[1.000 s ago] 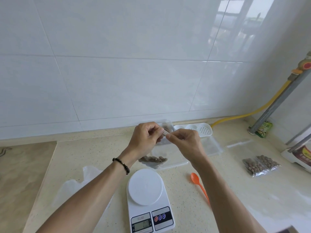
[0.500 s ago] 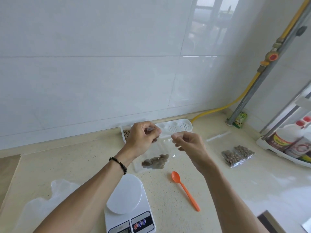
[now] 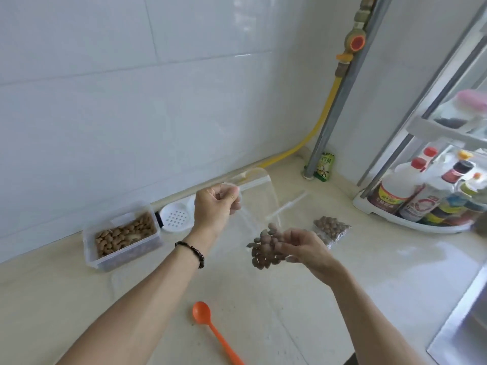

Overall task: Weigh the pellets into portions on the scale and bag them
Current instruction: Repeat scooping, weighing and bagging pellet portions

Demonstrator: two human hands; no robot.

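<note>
Scale is out of frame now; half a second ago it sat at the bottom edge. Spoon (image 3: pixel 210 328) handle is cut off at the bottom. Bag (image 3: pixel 253 206) is clear and motion-blurred, so its edges are hard to trace; I can't tell whether the zip is sealed.

Containers: bag holds a clump of pellets (image 3: pixel 263 248) at its lower end. Tub (image 3: pixel 121 236) by the wall is part full of loose pellets. Two filled bags (image 3: pixel 330 229) lie on the counter (image 3: pixel 79 299) just beyond my right hand. White perforated dish (image 3: pixel 176 216) sits just beside the tub.

Hands: left hand (image 3: pixel 214 208) pinches the bag's top corner and holds it up off the counter. Right hand (image 3: pixel 303 248) is lower, fingers loosely curled against the pellet end of the bag; can't tell whether it grips. Hands are apart.

Versus earlier: both hands were pinching the bag's top near each other; now the right has dropped to the bottom end and the view has swung right.
</note>
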